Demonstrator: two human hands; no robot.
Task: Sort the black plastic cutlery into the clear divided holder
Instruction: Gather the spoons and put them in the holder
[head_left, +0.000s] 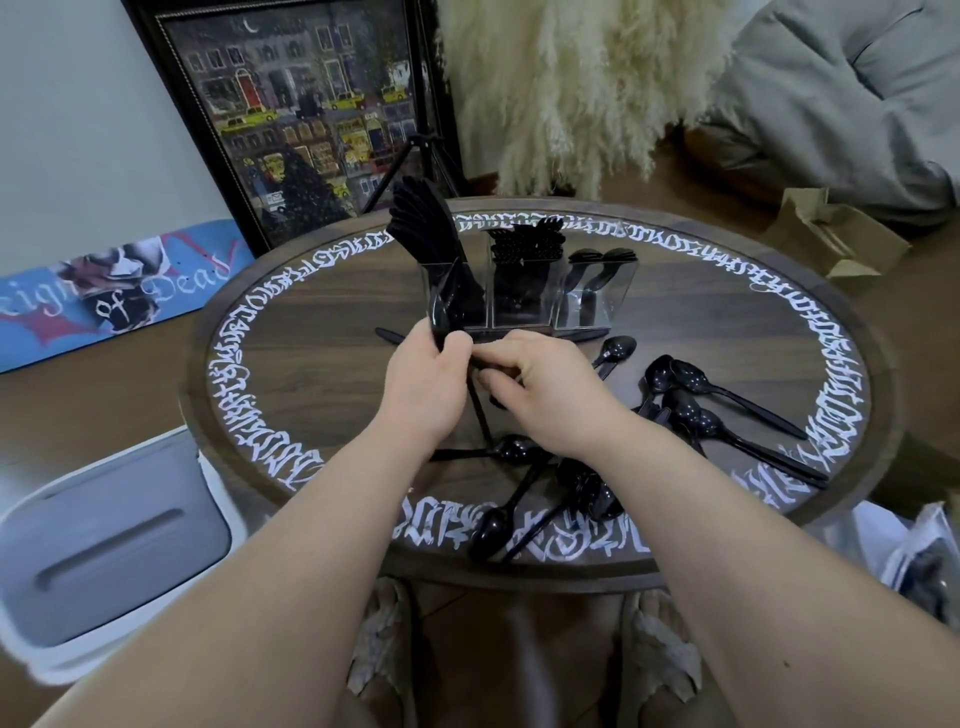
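Cutlery pieces (470, 384), black and thin, are pinched between the left hand (426, 379) and right hand (540, 389), just in front of the clear divided holder (524, 296). Gathering seems under way; next they need dropping into the matching compartment. Loose spoons (727, 410) remain on the bench (322, 338). A board (104, 291) reads "of Dead".

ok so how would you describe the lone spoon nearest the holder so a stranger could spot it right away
Start at the round dark table with white lettering round its rim, then find the clear divided holder near its far side. Just right of the holder's base lies a single black spoon, bowl up and alone, unlike the spoons piled further right.
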